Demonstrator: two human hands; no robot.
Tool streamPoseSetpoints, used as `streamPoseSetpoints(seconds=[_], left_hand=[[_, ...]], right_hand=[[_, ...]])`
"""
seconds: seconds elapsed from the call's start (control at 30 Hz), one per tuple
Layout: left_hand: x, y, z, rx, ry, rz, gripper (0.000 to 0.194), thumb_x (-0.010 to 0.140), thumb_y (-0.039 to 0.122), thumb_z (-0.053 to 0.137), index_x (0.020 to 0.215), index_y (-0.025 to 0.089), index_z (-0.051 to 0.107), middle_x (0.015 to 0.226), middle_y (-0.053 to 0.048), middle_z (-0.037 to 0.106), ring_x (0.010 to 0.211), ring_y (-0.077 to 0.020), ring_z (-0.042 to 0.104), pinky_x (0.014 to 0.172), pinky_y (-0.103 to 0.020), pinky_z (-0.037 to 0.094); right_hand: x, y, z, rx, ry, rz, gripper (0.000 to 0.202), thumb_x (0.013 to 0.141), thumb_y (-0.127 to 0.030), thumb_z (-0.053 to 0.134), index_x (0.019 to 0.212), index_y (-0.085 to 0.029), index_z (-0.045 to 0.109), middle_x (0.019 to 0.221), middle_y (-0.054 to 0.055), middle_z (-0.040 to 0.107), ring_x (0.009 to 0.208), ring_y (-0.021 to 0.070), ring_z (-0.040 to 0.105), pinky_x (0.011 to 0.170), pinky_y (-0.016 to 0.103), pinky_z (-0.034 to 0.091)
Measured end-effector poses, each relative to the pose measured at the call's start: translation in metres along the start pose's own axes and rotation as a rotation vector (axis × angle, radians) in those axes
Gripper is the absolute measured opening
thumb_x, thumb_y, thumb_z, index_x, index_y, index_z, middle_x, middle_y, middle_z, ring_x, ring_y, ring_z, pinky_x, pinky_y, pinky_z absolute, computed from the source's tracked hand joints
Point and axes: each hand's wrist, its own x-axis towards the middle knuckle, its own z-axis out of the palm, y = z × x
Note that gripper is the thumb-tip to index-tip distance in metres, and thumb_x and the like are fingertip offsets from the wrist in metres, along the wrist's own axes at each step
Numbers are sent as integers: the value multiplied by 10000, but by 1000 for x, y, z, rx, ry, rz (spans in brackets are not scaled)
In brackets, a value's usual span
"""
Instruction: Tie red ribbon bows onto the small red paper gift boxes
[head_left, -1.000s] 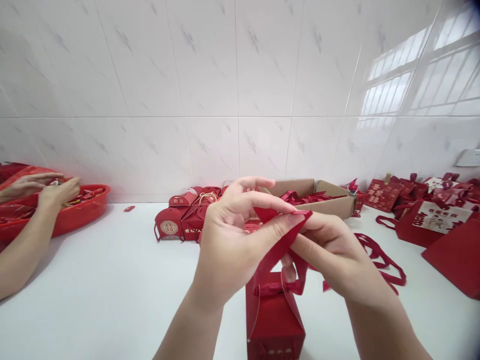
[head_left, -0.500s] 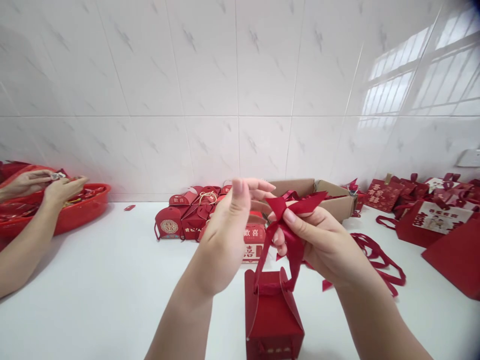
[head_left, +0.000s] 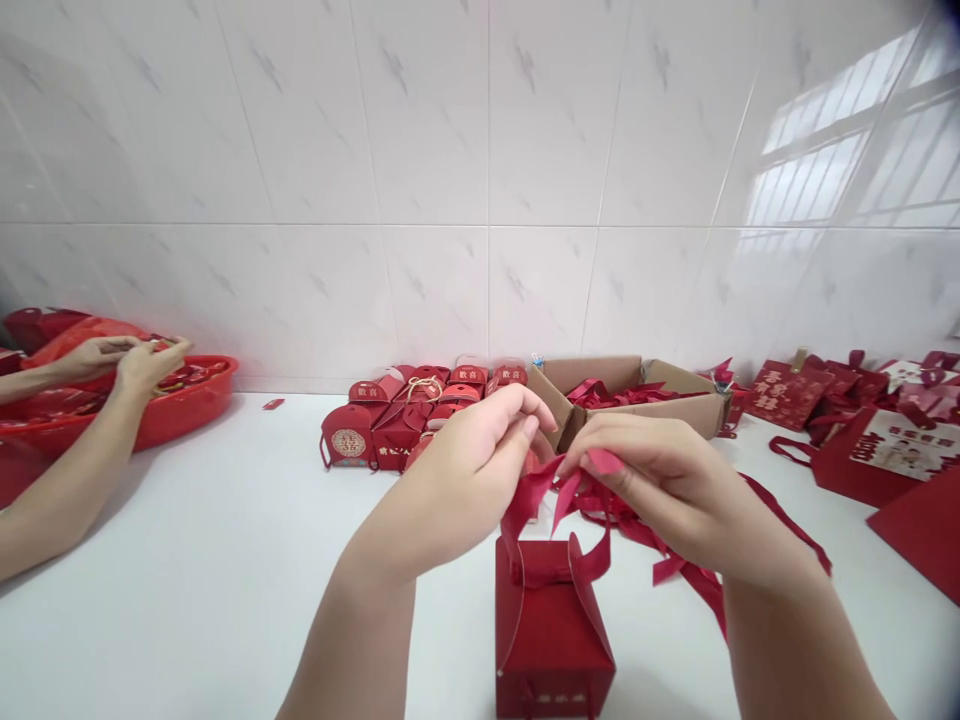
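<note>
Standing on the white counter (head_left: 187, 560) near its front edge is a small red box (head_left: 551, 630), upright, with a red ribbon (head_left: 559, 495) threaded through its top flaps and rising in loops above it. The person's left hand (head_left: 465, 475) is curled over the left part of that ribbon, thumb and fingertips pinched together on a strand just above the box. The right hand (head_left: 660, 485) comes in from the other side, its thumb and forefinger closed on another strand of the same ribbon; the other fingers are loosely bent. The two hands nearly meet over the box, and the ribbon's loose tails hang down beside the right wrist.

Behind the hands, against the tiled wall (head_left: 450, 150), sits a cluster of small red boxes (head_left: 405, 410) with gold lettering, some with string handles. Just to their right is an open cardboard carton (head_left: 675, 400) with more red ribbon lying in it. Farther right, red paper bags (head_left: 885, 440) and flat red card pieces are heaped on the counter.

Off to the far left, another person's hands (head_left: 127, 360) are together over a red plastic basin (head_left: 187, 400) holding red items; what they grip is too small to make out. A small red scrap (head_left: 274, 404) lies on the counter near that basin.
</note>
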Motion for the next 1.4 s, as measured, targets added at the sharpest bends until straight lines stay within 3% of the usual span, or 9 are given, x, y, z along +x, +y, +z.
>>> streamPoseSetpoints(seconds=[0.2, 0.33, 0.6, 0.77, 0.87, 1.03, 1.17, 1.3, 1.4], left_hand=[[-1, -6, 1, -42, -21, 50, 174, 929, 277, 397, 1020, 263, 545, 707, 17, 559, 529, -106, 432, 440, -216, 319], [0, -10, -1, -105, -40, 77, 224, 883, 225, 455, 1084, 272, 541, 685, 12, 581, 506, -119, 470, 426, -218, 337], [2, -6, -3, -162, -134, 85, 273, 810, 206, 537, 1078, 250, 569, 764, -20, 671, 634, -172, 628, 516, -265, 469], [3, -6, -7, -169, -155, 23, 315, 810, 206, 542, 1122, 243, 525, 769, -17, 666, 630, -161, 630, 507, -247, 463], [3, -6, -8, -79, -87, 1, 301, 821, 219, 536, 1118, 262, 505, 773, 0, 656, 571, -125, 569, 473, -218, 426], [3, 0, -5, -30, 29, 54, 250, 848, 243, 495, 1098, 248, 489, 764, 11, 590, 529, -94, 482, 435, -189, 383], [5, 8, -4, -6, 89, 153, 194, 845, 198, 462, 1033, 225, 503, 666, 46, 458, 502, -79, 384, 446, -190, 327], [-2, 8, -16, 195, 128, 183, 158, 847, 182, 444, 977, 220, 525, 651, 44, 447, 524, -95, 375, 491, -215, 309], [-21, -3, -35, 327, 171, 136, 145, 844, 162, 423, 944, 215, 513, 681, 39, 457, 580, -104, 386, 552, -210, 312]], right_hand=[[-7, 4, 1, -518, 52, -152, 231, 916, -109, 423, 961, -196, 632, 991, 51, 649, 850, 151, 572, 693, 265, 480], [-6, 8, 5, -643, 47, -195, 235, 929, -125, 429, 992, -207, 640, 994, 60, 656, 881, 171, 580, 720, 292, 495], [-3, 13, 7, -630, 62, -245, 261, 947, -148, 414, 1079, -207, 632, 1058, 72, 664, 939, 181, 598, 727, 300, 528], [-2, 14, 7, -578, 92, -235, 293, 944, -145, 409, 1118, -231, 629, 1106, 71, 656, 977, 182, 604, 742, 302, 534], [1, 15, 5, -410, 94, -233, 301, 933, -135, 413, 1102, -230, 644, 1092, 68, 657, 961, 175, 616, 740, 293, 531], [5, 13, 2, 104, 104, 96, 292, 957, -346, 440, 1034, -224, 694, 848, 42, 696, 821, 173, 655, 731, 301, 538], [3, 7, 9, 326, 264, 343, 387, 932, -495, 439, 1104, -231, 664, 883, 37, 705, 844, 173, 662, 784, 312, 535], [-18, 8, 14, 18, 362, 480, 431, 916, -526, 435, 803, -166, 642, 783, 49, 673, 729, 172, 620, 659, 278, 485], [-51, 19, 8, -321, 279, 601, 456, 928, -512, 378, 619, -188, 467, 591, 14, 557, 550, 140, 494, 511, 265, 341]])
